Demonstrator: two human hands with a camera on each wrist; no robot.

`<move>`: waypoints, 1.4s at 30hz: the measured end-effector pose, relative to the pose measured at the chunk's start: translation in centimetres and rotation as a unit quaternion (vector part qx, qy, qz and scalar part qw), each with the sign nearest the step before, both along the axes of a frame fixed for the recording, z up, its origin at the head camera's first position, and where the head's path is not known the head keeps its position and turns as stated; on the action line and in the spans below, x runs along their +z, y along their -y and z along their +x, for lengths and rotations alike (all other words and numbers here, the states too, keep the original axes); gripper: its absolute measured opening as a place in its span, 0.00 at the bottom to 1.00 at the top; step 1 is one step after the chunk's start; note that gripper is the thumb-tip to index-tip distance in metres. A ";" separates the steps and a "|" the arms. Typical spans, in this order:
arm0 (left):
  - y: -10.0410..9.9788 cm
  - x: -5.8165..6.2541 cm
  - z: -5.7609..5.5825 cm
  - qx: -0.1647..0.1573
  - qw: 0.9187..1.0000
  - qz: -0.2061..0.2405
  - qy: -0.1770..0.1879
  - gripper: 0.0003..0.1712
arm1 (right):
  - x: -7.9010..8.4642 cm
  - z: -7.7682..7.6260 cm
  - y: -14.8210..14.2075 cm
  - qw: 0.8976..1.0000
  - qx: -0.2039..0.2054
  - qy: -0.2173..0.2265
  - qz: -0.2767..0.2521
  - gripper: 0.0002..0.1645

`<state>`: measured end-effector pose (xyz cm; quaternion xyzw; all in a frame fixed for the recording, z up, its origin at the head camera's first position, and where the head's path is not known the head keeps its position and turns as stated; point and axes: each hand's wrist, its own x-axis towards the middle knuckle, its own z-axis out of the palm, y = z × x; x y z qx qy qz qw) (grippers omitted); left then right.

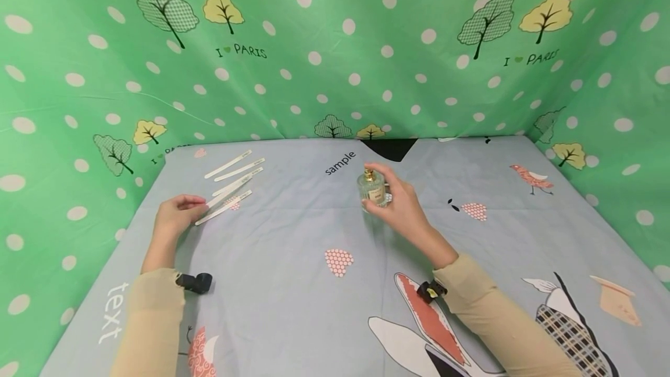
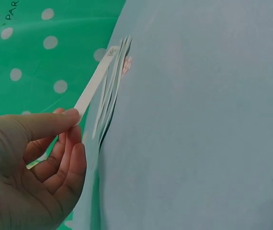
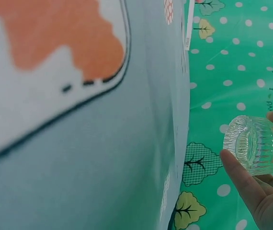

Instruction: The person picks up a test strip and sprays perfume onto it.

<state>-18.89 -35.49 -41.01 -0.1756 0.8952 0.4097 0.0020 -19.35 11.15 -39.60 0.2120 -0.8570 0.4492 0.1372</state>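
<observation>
Between the thumb and fingertips of my left hand (image 1: 180,214) is one end of a white paper test strip (image 2: 94,87), pinched so that its printed end points away. Several more such strips (image 1: 224,207) lie fanned on the cloth beside that hand. My right hand (image 1: 400,202) grips a clear glass perfume bottle (image 1: 373,191), ribbed, with a gold-coloured neck and a small printed label. One finger reaches over the bottle's top, while the thumb is at its lower side. In the right wrist view its round glass base shows, with a fingertip against the edge.
A pale blue-grey printed cloth (image 1: 282,295) covers the table. Green polka-dot fabric (image 1: 314,74) hangs along its back and sides. Dark wrist cameras (image 1: 201,283) are strapped at both sleeves, low over the table.
</observation>
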 end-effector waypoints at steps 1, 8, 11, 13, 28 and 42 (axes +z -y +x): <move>0.0 0.0 0.0 0.000 1.000 0.002 0.001 0.19 | 0.0 0.0 0.0 1.000 -0.001 0.002 0.001 0.44; -0.1 0.2 -0.1 -0.004 1.000 0.011 0.005 0.17 | 0.0 0.0 0.0 1.000 -0.007 0.005 0.007 0.44; -0.3 0.4 -0.1 -0.011 1.000 0.023 0.000 0.17 | 0.0 0.0 0.0 1.000 -0.008 0.007 0.006 0.45; -0.5 0.6 -0.1 -0.016 0.999 0.029 -0.004 0.17 | 0.1 0.1 0.0 1.000 -0.008 0.007 0.005 0.45; -2.5 2.0 0.1 -0.049 0.997 0.038 -0.054 0.22 | -0.1 -0.1 0.0 1.000 -0.005 -0.001 0.008 0.44; -4.4 2.7 0.5 -0.077 0.994 0.016 -0.082 0.21 | -0.2 -0.1 0.1 1.000 -0.007 -0.003 0.011 0.44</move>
